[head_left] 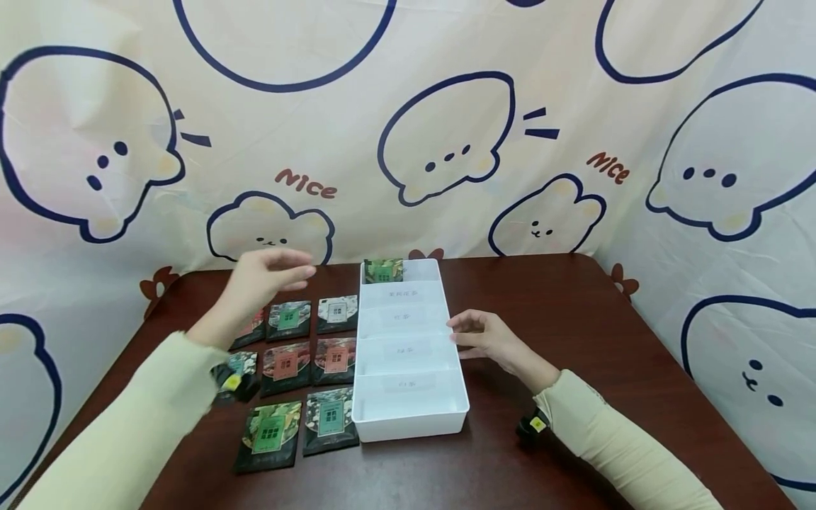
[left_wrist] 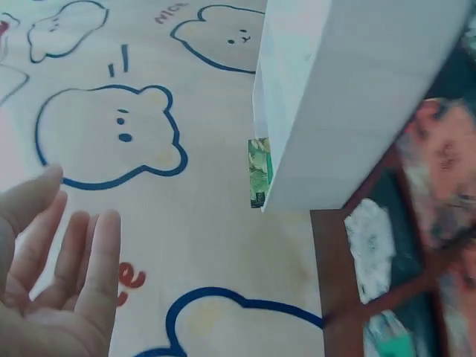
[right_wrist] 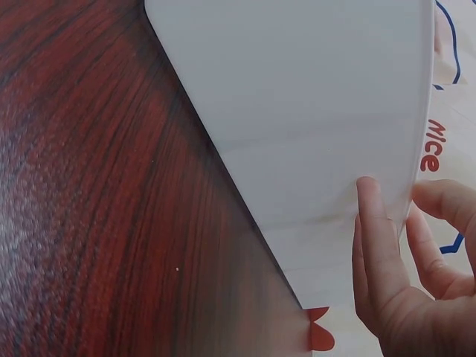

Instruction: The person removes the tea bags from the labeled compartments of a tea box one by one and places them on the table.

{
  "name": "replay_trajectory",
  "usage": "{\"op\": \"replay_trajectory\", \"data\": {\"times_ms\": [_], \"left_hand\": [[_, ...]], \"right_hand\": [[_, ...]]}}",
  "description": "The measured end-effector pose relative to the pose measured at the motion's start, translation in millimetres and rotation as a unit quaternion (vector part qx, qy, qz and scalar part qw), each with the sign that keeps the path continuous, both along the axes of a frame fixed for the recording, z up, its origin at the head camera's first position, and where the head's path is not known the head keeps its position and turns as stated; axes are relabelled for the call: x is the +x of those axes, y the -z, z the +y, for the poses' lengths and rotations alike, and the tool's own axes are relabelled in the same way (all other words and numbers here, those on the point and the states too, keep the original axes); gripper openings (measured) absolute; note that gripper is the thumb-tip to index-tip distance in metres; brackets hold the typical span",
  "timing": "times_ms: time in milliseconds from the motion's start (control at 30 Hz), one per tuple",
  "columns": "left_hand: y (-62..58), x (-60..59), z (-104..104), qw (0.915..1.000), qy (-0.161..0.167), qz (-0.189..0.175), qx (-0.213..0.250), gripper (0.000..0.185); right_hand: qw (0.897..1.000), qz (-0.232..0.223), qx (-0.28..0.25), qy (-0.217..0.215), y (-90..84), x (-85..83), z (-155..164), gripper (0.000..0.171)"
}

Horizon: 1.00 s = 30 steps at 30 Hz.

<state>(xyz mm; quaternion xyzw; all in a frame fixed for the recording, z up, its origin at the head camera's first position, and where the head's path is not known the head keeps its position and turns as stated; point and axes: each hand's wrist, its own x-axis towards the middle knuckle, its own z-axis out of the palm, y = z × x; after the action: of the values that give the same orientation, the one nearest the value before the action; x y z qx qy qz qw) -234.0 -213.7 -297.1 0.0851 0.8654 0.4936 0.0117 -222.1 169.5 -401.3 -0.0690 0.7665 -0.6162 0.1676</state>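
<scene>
My left hand (head_left: 264, 280) is raised over the left side of the table, with nothing in its fingers; in the left wrist view the fingers are spread apart and loosely bent. The fingers of my right hand (head_left: 487, 336) touch the right side of a white divided box (head_left: 411, 427). In the right wrist view, fingertips rest on the box's outer wall (right_wrist: 312, 97), with the thumb near the rim. A green-patterned tea packet (head_left: 384, 271) stands in the farthest compartment. Paper labels mark the other compartments; their writing is too faint to read.
Several tea packets lie left of the box, among them a green one (head_left: 269, 435), a teal-labelled one (head_left: 331, 419), red ones (head_left: 334, 360) and a white-labelled one (head_left: 338, 312). My left forearm partly covers some. A patterned cloth (head_left: 446, 212) hangs behind the brown table (head_left: 548, 290).
</scene>
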Motion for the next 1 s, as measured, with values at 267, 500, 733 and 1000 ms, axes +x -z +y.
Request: {"op": "replay_trajectory", "data": {"times_ms": [267, 500, 733, 1000], "left_hand": [[19.4, -80.7, 28, 0.9985, 0.052, 0.008, 0.01, 0.046], [42.3, -113.9, 37, 0.9977, 0.05, -0.039, 0.022, 0.043], [66.9, -133.0, 53, 0.9951, 0.056, -0.079, 0.019, 0.047], [75.9, -139.5, 65, 0.9931, 0.074, -0.088, 0.022, 0.039]], "right_hand": [[1.0, 0.002, -0.022, -0.019, 1.4, -0.7, -7, 0.034], [1.0, 0.014, -0.013, -0.025, 0.2, -3.9, -11, 0.033], [1.0, 0.015, -0.002, -0.014, 2.4, -1.8, -8, 0.032], [1.0, 0.02, 0.023, 0.002, 1.5, 1.1, 0, 0.03]]}}
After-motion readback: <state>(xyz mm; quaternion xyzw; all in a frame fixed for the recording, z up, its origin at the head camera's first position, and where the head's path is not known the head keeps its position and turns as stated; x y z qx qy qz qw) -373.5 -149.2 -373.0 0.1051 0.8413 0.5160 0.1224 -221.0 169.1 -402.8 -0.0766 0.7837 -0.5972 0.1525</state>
